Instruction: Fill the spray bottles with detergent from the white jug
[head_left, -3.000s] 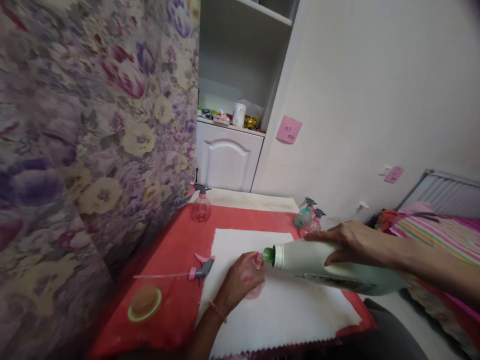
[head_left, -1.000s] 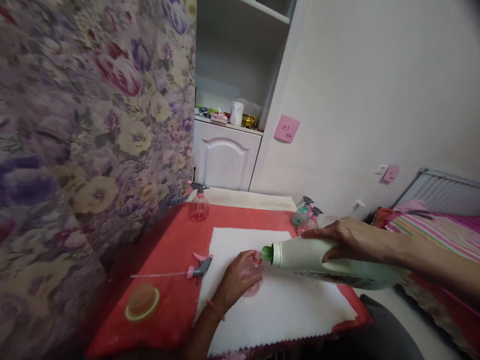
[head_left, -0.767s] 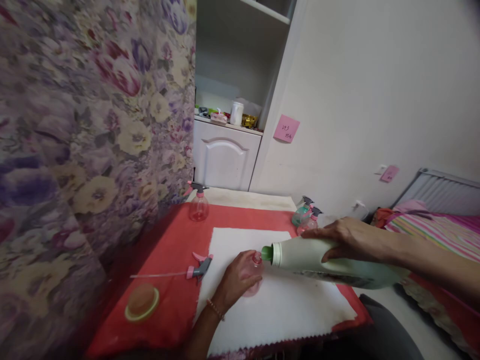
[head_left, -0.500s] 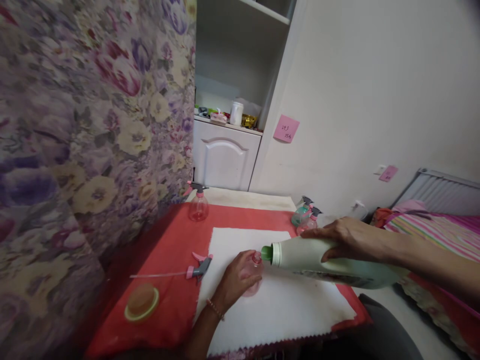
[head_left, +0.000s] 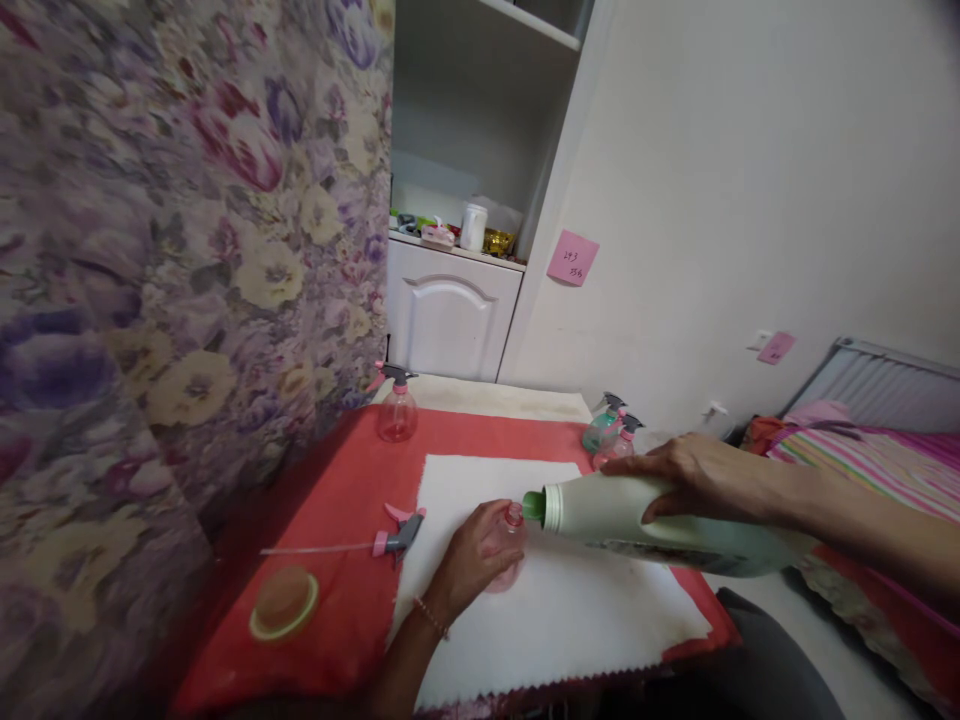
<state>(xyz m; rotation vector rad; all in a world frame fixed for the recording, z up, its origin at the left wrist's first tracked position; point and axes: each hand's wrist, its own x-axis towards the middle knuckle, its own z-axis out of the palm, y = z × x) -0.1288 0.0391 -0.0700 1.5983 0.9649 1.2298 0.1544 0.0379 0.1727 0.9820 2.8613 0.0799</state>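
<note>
My left hand [head_left: 480, 550] wraps round a clear pink spray bottle [head_left: 511, 570] that stands upright on a white cloth [head_left: 592, 620], its neck uncovered. In my right hand [head_left: 686, 480] is a large pale green jug [head_left: 607, 510], tipped nearly level. The jug's green spout [head_left: 533, 505] is right at the small bottle's mouth; whether liquid is flowing I cannot make out. Left of the cloth lies a pink and grey spray head [head_left: 399, 538] with its thin tube. Nearer me is a round translucent cap [head_left: 283, 603] with a pale green rim.
A pink spray bottle [head_left: 397, 415] stands at the table's back left. A green spray bottle [head_left: 602, 428] and another pink one [head_left: 624, 440] stand at the back right. Red cloth [head_left: 345, 610] covers the table. A bed [head_left: 877, 460] is to the right, a floral curtain [head_left: 187, 300] to the left.
</note>
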